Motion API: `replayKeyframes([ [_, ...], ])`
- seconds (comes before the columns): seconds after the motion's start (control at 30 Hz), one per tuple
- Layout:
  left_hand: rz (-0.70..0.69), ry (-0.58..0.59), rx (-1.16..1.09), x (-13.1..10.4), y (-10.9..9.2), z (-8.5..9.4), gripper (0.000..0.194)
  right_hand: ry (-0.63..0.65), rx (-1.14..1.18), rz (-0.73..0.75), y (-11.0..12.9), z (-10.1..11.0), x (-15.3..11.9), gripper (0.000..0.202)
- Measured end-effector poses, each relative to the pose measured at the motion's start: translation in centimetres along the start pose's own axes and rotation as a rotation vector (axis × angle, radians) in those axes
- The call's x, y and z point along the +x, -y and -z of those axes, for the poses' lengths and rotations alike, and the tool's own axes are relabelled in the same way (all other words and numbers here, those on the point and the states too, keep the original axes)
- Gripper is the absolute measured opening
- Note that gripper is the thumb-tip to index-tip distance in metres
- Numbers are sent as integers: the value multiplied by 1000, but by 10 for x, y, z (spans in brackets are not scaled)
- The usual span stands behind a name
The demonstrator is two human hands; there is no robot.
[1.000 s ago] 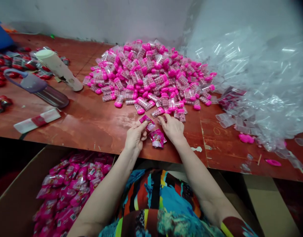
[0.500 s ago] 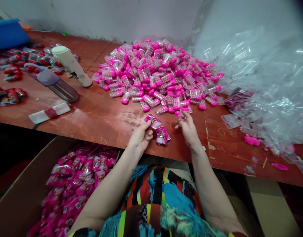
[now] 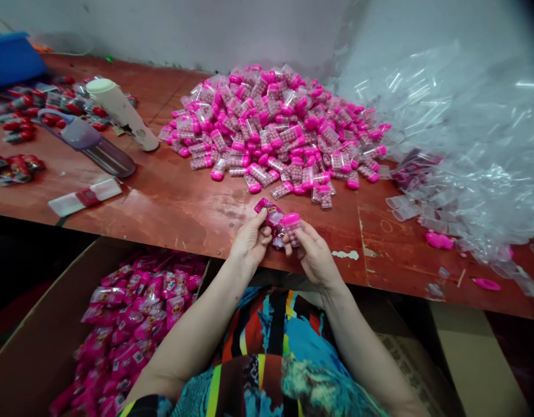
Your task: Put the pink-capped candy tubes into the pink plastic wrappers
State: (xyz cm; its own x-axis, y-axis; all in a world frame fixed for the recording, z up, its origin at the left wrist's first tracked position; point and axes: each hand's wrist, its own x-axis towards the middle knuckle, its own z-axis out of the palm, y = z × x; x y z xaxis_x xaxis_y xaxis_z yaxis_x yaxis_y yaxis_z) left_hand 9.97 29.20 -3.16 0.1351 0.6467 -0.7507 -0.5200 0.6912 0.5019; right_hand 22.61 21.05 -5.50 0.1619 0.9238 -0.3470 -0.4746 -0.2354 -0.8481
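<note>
So the left hand has its fingers pinched on a pink printed wrapper, right hand grips a pink-capped candy tube just over it, not inside yet. Loads bagged in the cardboard box, but the tube pile looks huge, so plenty left

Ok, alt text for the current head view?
Left hand holds a pink wrapper, right hand a pink-capped clear container, over a reddish table; a heap of similar containers lies beyond, a box of pink packets below left.
</note>
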Motion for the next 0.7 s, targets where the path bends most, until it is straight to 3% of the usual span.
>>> replayKeyframes([
  [0.27, -1, 63, 28, -2, 9, -1, 27, -20, -77, 32, -10, 0, -3, 44],
  [0.43, 32, 189, 51, -2, 15, 4, 26, 19, -60, 3, -8, 1, -6, 65],
  [0.53, 43, 280, 138, -5, 18, 6, 37, 23, -136, -14, -7, 2, -8, 68],
  [0.7, 49, 353, 219, -11, 20, 7, 47, 14, -429, 156, -5, 7, -14, 62],
])
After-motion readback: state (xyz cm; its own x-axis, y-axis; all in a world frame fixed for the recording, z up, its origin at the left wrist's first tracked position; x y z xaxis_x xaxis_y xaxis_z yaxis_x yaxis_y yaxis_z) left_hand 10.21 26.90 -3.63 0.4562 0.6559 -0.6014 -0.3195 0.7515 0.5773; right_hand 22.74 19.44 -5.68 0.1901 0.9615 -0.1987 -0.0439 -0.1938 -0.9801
